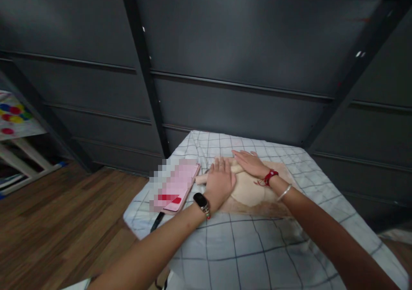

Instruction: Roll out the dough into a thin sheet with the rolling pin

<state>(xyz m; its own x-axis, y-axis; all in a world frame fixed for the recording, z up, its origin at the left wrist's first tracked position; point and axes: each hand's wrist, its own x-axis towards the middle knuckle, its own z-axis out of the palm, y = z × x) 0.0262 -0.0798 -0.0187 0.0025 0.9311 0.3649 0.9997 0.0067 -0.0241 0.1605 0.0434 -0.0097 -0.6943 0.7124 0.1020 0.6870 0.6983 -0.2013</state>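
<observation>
A pale rolling pin lies across a flat sheet of dough on a brown board set on a checked white cloth. My left hand lies flat on the pin, fingers stretched out, a dark watch on the wrist. My right hand also rests flat over the pin's far part, fingers straight, with a red thread band and a silver bangle on the wrist. Most of the pin is hidden under both palms.
A pink phone lies on the checked cloth left of the board, a black cable hanging below it. Dark metal panels stand close behind. Wooden floor and a white shelf with coloured dots are at left.
</observation>
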